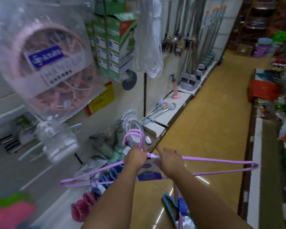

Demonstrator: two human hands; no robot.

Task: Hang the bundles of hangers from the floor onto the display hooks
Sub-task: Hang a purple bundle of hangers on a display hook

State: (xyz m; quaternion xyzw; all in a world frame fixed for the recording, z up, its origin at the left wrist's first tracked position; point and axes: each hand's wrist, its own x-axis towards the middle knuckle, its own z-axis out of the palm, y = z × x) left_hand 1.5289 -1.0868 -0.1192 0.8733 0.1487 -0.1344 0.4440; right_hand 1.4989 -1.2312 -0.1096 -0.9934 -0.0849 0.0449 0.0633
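Holding is being done two-handed: the left hand [135, 157] is closed round the purple bundle [218, 166] at the neck, just under its hooks [133, 136]; the right hand [169, 161] is clamped on the label card [149, 172] beside it, forefinger extended. The bundle is being carried level, arms spread either side of the grip. Hook openings are best kept together and squared to a display peg before being lifted on. The target peg is not being made out; the shelf [163, 119] is blurred. More hangers [172, 207] are lying below, partly cut off.

Two bare forearms, no sleeves visible; left hand [135, 157], right hand [170, 161] ungloved, no rings seen
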